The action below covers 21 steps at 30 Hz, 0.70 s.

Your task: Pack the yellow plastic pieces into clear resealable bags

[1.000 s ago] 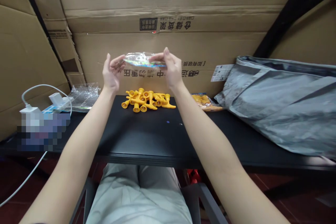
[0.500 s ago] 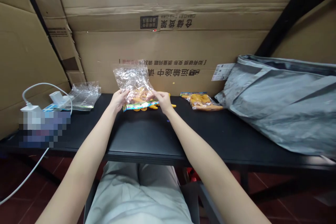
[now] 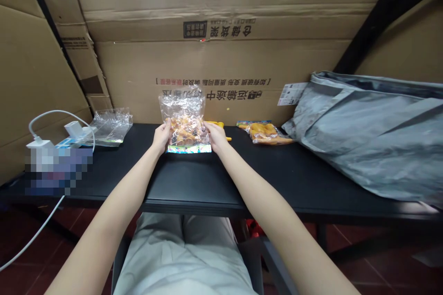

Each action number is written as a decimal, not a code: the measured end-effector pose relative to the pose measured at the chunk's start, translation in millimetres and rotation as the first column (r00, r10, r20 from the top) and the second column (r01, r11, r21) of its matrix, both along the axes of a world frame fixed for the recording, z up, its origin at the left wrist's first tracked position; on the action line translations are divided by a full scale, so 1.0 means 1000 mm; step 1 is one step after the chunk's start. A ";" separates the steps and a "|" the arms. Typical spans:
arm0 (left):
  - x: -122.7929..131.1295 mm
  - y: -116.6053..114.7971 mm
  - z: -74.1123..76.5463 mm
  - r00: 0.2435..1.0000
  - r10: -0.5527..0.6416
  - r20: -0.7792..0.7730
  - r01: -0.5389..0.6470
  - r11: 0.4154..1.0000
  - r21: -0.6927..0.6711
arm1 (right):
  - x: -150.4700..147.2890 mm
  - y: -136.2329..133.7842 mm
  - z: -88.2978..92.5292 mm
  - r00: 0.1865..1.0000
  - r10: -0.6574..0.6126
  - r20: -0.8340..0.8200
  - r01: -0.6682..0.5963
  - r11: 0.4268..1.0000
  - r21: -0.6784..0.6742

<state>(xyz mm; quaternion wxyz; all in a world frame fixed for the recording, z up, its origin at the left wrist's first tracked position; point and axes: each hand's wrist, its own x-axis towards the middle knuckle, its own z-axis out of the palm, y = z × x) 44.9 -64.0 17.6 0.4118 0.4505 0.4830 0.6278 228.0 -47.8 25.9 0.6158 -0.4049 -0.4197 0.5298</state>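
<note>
A clear plastic bag (image 3: 187, 126) with orange-yellow pieces inside is held up over the black table (image 3: 194, 179), its colourful strip along the bottom. My left hand (image 3: 162, 137) grips the bag's left edge, thumb on the front. On the right edge, my right hand (image 3: 215, 136) holds it the same way. Yellow items (image 3: 220, 124) lie partly hidden behind the bag and my right hand. Farther right on the table rests another clear bag (image 3: 265, 133) with orange-yellow pieces in it.
Clear plastic packaging (image 3: 112, 126) lies at the left, beside a white charger (image 3: 40, 146) with a looping cable. A large grey bag (image 3: 367, 133) fills the right side. Printed cardboard (image 3: 221, 60) stands behind the table.
The held bag is more upright and square to me, shifted slightly right and lower. My left hand has moved right, and the yellow pieces below the bag are now covered.
</note>
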 end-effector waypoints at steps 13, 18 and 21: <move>0.002 -0.005 0.002 0.996 0.073 -0.042 -0.071 0.997 0.043 | -0.009 -0.005 -0.005 1.000 -0.004 -0.001 0.004 1.000 0.025; 0.002 -0.005 0.003 0.997 0.058 0.051 -0.059 0.998 0.020 | -0.008 -0.006 -0.002 0.996 0.012 -0.093 -0.012 1.000 0.000; 0.002 -0.005 0.005 0.994 0.090 0.066 -0.092 0.996 0.021 | -0.007 -0.006 -0.002 0.997 0.011 -0.078 -0.011 1.000 -0.004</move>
